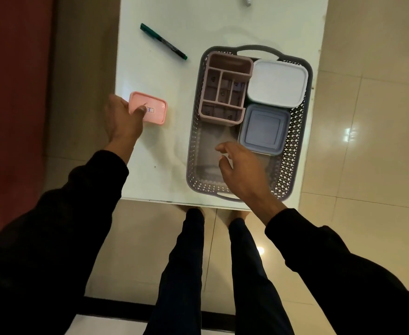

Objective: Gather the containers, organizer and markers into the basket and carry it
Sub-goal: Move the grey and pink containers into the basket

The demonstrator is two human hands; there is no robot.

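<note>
Head view looks straight down on a white table (150, 76) standing on a glossy tiled floor (367, 141). Directly beneath and beyond the right hand (241, 175) sits the grey perforated basket (292, 170), its near handle just under that wrist. This hand hovers over the bare near part of the basket with fingers loosely spread and relaxed, holding nothing. Farthest beyond its fingers, in the basket's far right corner, lies the white lidded container (278, 83). Ahead of the fingers and slightly left stands the mauve divided organizer (224, 89), upright against the basket's left wall. Just past the fingertips rests the blue-grey lidded container (264, 129), touching the white one.

Well to the other side, the left hand (122, 119) reaches to the small pink container (150, 110) on the table: the thumb lies on the lid while the fingers wrap its far left edge, gripping it. Beyond this hand and to its right lies a green marker (163, 41), diagonal on the table. Another marker tip (247, 0) shows at the table's far edge.
</note>
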